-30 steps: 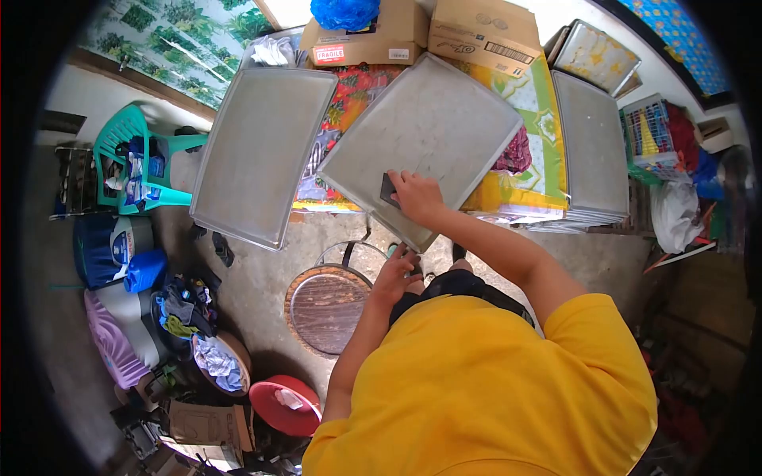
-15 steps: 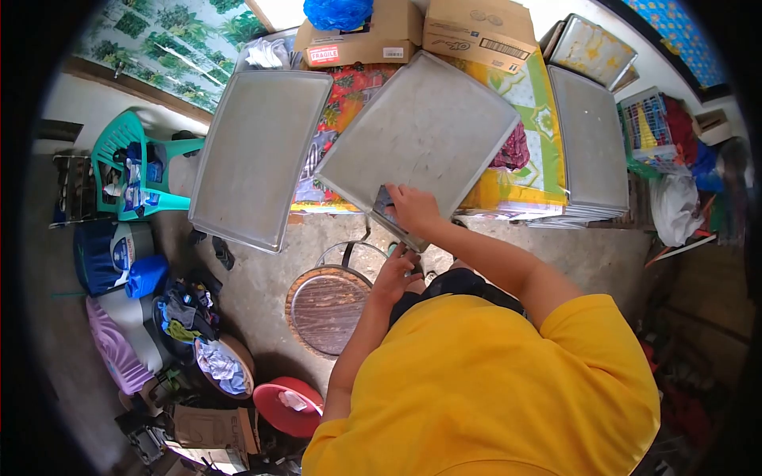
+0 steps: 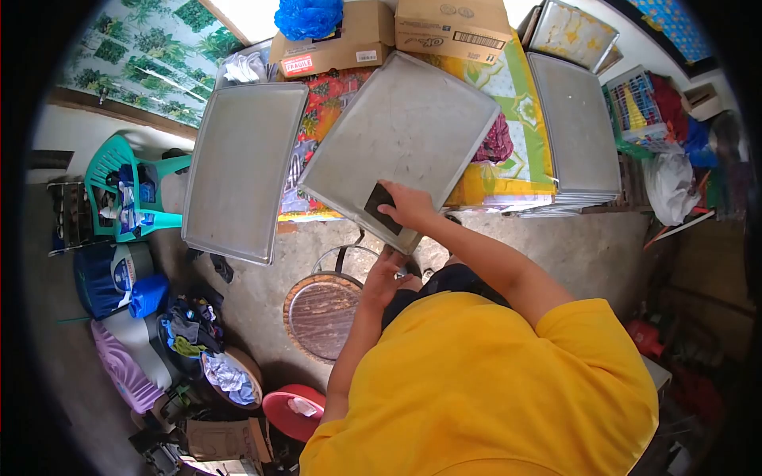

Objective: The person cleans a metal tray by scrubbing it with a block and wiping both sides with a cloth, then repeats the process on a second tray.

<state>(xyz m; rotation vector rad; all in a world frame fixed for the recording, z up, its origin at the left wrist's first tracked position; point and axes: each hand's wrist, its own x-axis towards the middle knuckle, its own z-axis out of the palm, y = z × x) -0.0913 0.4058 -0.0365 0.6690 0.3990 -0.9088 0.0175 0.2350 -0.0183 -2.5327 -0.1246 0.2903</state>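
A large grey metal tray (image 3: 405,127) lies turned at an angle on the table, its near corner jutting over the front edge. My right hand (image 3: 409,208) grips a dark flat rectangular scraper (image 3: 382,208) near that corner, with the scraper against the tray's surface. Below the corner, my left hand (image 3: 386,278) holds the tray's near edge, its fingertips partly hidden under the rim. A second grey tray (image 3: 244,170) lies to the left, and a stack of trays (image 3: 575,127) stands to the right.
Behind the trays are cardboard boxes (image 3: 452,28) and a blue plastic bag (image 3: 309,17). A round wooden stool (image 3: 321,316) stands below the table. To the left are a green chair (image 3: 107,170), a laundry basket (image 3: 252,373) and a red basin (image 3: 290,420).
The scraper has tilted over and shows more of its dark face; my right hand is slightly lower on the tray. The whole view has shifted a little, with the trays appearing further left.
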